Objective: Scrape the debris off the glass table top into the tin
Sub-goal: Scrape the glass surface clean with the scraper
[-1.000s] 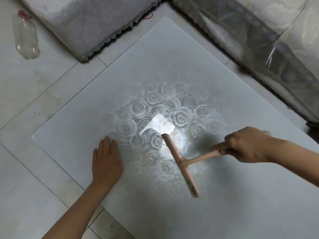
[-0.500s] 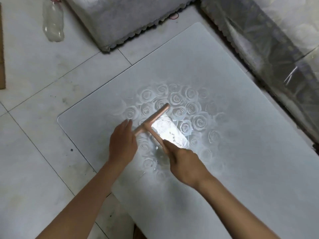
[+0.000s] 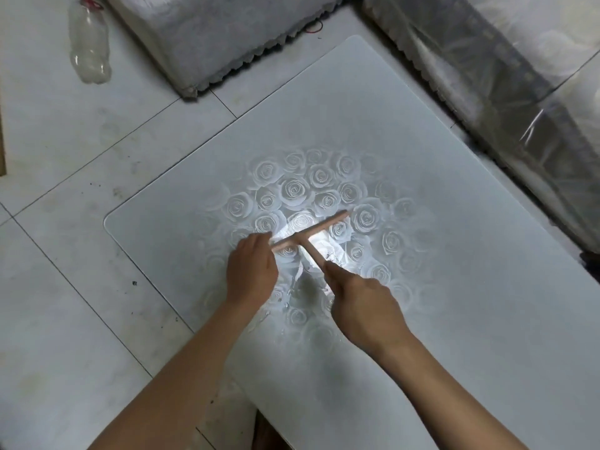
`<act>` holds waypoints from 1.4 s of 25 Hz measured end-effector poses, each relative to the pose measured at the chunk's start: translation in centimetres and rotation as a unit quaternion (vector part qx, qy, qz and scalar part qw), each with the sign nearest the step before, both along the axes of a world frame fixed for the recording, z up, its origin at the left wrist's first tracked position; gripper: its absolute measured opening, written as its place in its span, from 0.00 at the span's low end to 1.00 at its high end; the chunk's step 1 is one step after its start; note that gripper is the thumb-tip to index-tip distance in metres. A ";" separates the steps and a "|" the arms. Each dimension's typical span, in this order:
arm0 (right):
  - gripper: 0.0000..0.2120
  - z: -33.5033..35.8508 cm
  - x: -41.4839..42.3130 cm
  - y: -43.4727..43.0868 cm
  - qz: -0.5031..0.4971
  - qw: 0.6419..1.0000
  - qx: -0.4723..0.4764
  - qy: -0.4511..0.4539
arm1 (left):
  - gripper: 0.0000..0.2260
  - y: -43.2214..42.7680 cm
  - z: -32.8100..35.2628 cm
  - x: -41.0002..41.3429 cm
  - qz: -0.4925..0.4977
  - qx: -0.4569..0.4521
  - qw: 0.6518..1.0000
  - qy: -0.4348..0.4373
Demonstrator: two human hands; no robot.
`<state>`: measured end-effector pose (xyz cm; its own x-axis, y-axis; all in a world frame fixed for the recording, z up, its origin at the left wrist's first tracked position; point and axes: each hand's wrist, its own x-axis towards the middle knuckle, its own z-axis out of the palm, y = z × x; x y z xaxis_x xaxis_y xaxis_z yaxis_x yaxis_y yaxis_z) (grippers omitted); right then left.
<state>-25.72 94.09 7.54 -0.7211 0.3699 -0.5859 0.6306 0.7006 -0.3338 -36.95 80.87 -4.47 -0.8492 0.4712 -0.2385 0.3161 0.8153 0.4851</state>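
A frosted glass table top (image 3: 454, 254) with a rose pattern in its middle lies flat over the tiled floor. On the roses rests a pink T-shaped scraper (image 3: 319, 227). My right hand (image 3: 360, 306) grips its handle from below, and the crossbar runs up to the right. My left hand (image 3: 251, 267) lies flat on the glass, fingers straight, fingertips at the crossbar's left end. Small dark specks of debris (image 3: 329, 255) sit just right of the handle. No tin is in view.
A clear plastic bottle (image 3: 89, 43) lies on the floor tiles (image 3: 81, 157) at top left. Cloth-covered furniture (image 3: 211, 34) stands beyond the glass, and a plastic-wrapped piece (image 3: 503, 76) runs along its right edge. Dark crumbs dot the tiles at left.
My right hand swung the scraper from the right side to the middle, turning the crossbar across the roses. My left hand slid up to the crossbar's left end. The camera view shifted.
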 end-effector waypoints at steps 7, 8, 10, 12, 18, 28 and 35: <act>0.30 1.8 7.4 -2.3 -0.020 0.995 -0.002 -0.098 | 0.18 -4.5 -0.1 -0.1 -0.016 -0.120 0.992 -0.029; 0.29 2.2 6.7 -2.0 -0.023 0.996 -0.006 -0.086 | 0.18 -5.4 0.0 0.1 -0.007 -0.133 0.991 -0.034; 0.28 2.4 3.7 -2.2 0.013 0.999 -0.016 -0.044 | 0.21 -7.4 0.3 0.3 0.015 -0.161 0.986 -0.040; 0.30 1.7 -0.6 -3.5 0.080 0.997 -0.020 0.002 | 0.24 -9.0 0.7 0.5 0.066 -0.174 0.981 -0.053; 0.25 0.2 -5.8 -8.6 0.185 0.982 0.001 -0.023 | 0.24 -13.8 0.7 0.0 0.125 -0.165 0.976 -0.068; 0.25 1.1 -5.3 -10.7 0.194 0.978 0.011 -0.070 | 0.23 -13.5 1.4 1.9 0.190 -0.087 0.975 -0.080; 0.29 0.9 8.6 -5.4 0.050 0.998 0.011 -0.027 | 0.24 -9.8 3.6 5.4 0.101 -0.079 0.988 -0.091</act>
<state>-17.10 88.67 8.46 -0.7221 0.3111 -0.6179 0.5745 0.7672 -0.2852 -31.50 71.04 -0.91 -0.8585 0.2414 -0.4525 0.0590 0.9230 0.3803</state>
